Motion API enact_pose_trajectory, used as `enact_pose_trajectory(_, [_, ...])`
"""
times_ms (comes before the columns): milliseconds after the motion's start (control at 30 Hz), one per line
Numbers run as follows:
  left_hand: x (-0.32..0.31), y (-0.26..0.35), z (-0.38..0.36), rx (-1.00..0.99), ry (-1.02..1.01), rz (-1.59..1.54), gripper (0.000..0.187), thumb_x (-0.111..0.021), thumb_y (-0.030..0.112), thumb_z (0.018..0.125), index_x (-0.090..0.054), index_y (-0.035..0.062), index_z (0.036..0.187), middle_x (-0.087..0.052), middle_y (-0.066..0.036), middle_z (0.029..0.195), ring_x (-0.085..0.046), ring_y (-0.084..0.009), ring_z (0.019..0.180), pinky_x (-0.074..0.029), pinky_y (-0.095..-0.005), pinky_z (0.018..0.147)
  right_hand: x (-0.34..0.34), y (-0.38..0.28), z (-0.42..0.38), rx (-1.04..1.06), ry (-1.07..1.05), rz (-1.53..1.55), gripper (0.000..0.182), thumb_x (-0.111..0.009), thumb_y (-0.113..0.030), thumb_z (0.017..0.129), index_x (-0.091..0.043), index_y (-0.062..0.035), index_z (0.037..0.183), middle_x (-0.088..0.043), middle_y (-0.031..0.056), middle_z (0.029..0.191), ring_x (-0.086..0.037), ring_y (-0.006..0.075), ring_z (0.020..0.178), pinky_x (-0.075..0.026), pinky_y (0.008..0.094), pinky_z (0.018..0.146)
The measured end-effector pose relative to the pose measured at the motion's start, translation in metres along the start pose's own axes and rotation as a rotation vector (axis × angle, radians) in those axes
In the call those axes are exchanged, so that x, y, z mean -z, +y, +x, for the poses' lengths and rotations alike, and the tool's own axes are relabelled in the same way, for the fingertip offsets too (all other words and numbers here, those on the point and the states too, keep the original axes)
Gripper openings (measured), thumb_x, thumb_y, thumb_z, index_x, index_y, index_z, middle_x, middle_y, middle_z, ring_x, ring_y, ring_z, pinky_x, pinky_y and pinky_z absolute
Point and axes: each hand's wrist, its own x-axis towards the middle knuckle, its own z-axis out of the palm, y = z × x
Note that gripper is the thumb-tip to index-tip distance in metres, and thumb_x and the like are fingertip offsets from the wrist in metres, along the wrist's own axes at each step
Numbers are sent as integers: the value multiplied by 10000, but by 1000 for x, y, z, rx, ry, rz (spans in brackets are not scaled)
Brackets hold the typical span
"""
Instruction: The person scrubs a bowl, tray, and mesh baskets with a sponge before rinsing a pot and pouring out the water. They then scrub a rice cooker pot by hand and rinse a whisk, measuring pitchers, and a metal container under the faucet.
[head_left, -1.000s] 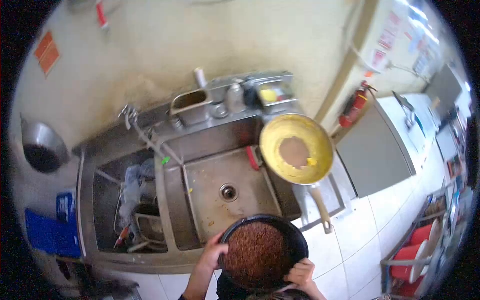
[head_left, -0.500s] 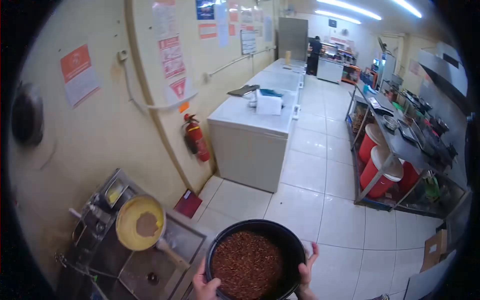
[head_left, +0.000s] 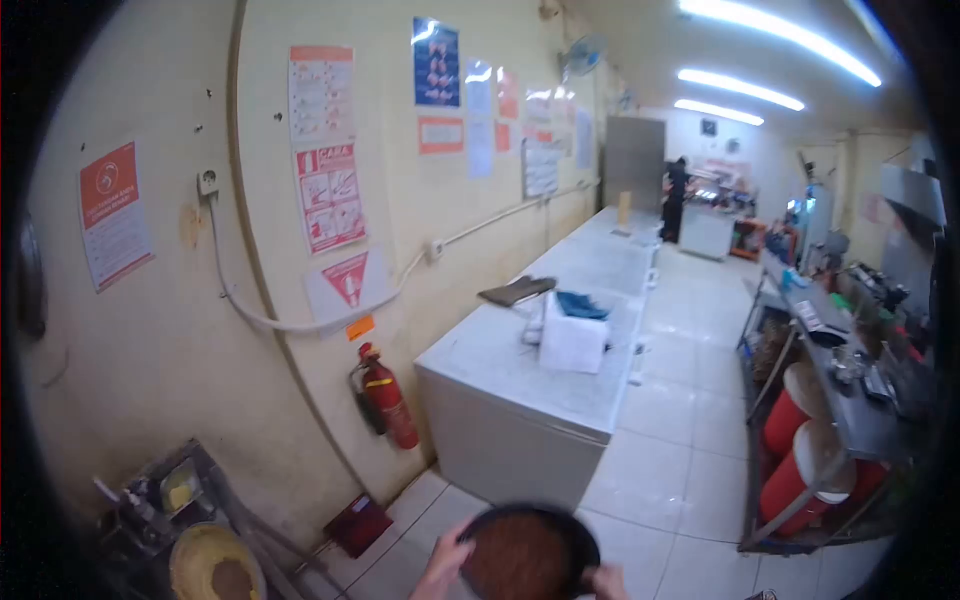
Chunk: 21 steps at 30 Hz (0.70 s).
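Observation:
Both hands carry a round black pot (head_left: 580, 548) at the bottom of the head view, over the floor in front of a white chest freezer. A mass of reddish-brown small bits (head_left: 522, 555) lies inside it; their exact kind cannot be made out. My left hand (head_left: 446, 562) grips the pot's left side, thumb at the rim. On the opposite side, my right hand (head_left: 605, 582) holds the rim, partly cut off by the frame's edge and blurred. The pot's lower part is out of view.
A yellowish pan (head_left: 192, 560) with brown stuff sits by the sink at lower left. The chest freezer (head_left: 510, 455) stands ahead, a fire extinguisher (head_left: 390, 400) on the wall beside it. Right is a metal worktable (head_left: 868, 430) over red bins (head_left: 800, 485). A person (head_left: 676, 200) stands far back.
The view has tilted up and come closer to the freezer. The pot, still in both hands, now sits lower in view. The sink and yellowish pan have slid toward the lower left.

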Motion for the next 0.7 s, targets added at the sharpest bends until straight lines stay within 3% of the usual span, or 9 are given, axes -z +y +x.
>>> enact_pose_trajectory(33, [-5, 42, 11, -205, -8, -23, 574, -513, -20, 707, -362, 21, 1259, -443, -140, 1205, -401, -199, 1133, -326, -292, 934, 0, -103, -13, -39, -65, 107, 182, -568, -95, 706, -558, 46, 819, -544, 57, 685, -532, 151, 646, -442, 297, 600])
enact_pose_trajectory(67, [-2, 64, 31, -502, -15, 61, 638, -528, -7, 710, -269, -1, 1294, -335, -144, 1298, -311, -209, 1209, -238, -305, 996, -14, -108, 49, 184, -32, 294, 84, -546, -67, 680, -581, 6, 655, -511, 21, 520, -489, 134, 467, -405, 289, 451])
enact_pose_trajectory(133, [-16, 176, -12, -814, 100, 343, 658, -563, 30, 717, -251, -10, 1294, -276, -158, 1335, -225, -228, 1259, -175, -320, 1023, -32, -193, 125, 403, 76, 43, 168, -545, -110, 624, -609, -4, 739, -573, 89, 591, -542, 163, 531, -432, 326, 527])
enact_pose_trajectory(300, [-45, 245, -83, -970, 50, -32, 537, -549, 101, 768, -329, 17, 1251, -410, -148, 1215, -358, -244, 1171, -223, -332, 1003, -97, -342, 306, 486, 74, 10, 227, -537, -171, 631, -599, 14, 747, -564, 124, 560, -594, 246, 596, -464, 363, 526])
enact_pose_trajectory(367, [-61, 260, -88, -1051, 69, -135, 505, -548, 103, 773, -355, 25, 1233, -431, -145, 1182, -375, -245, 1150, -237, -337, 996, -134, -358, 382, 488, -58, 72, 118, -529, -88, 622, -567, -4, 696, -542, 62, 586, -536, 198, 526, -440, 353, 481])
enact_pose_trajectory(467, [-71, 279, -99, -1173, 201, -193, 459, -546, 107, 779, -393, 38, 1206, -463, -142, 1132, -401, -248, 1120, -257, -345, 986, -177, -356, 461, 172, -132, 280, 284, -540, -119, 660, -506, -2, 917, -518, 106, 880, -524, 259, 777, -473, 450, 552])
enact_pose_trajectory(500, [-73, 284, -105, -1208, 262, -195, 444, -545, 108, 781, -406, 42, 1197, -474, -140, 1116, -410, -249, 1110, -263, -348, 982, -185, -341, 479, 171, -213, 578, 304, -519, -145, 716, -507, 68, 933, -573, 168, 764, -565, 326, 629, -486, 481, 484])
enact_pose_trajectory(567, [-80, 285, -118, -1255, 408, -178, 414, -543, 110, 786, -431, 50, 1180, -495, -138, 1083, -427, -251, 1090, -277, -353, 976, -196, -326, 517, 243, -253, 452, 427, -507, -279, 802, -436, 28, 1090, -491, 187, 1048, -523, 374, 854, -488, 501, 560])
enact_pose_trajectory(700, [-87, 276, -165, -1347, 704, -133, 357, -541, 115, 795, -482, 67, 1144, -537, -133, 1017, -461, -254, 1049, -303, -364, 962, -186, -334, 416, 142, -131, 237, 697, -511, -607, 696, -400, -91, 1152, -437, 118, 1113, -455, 342, 925, -439, 440, 622])
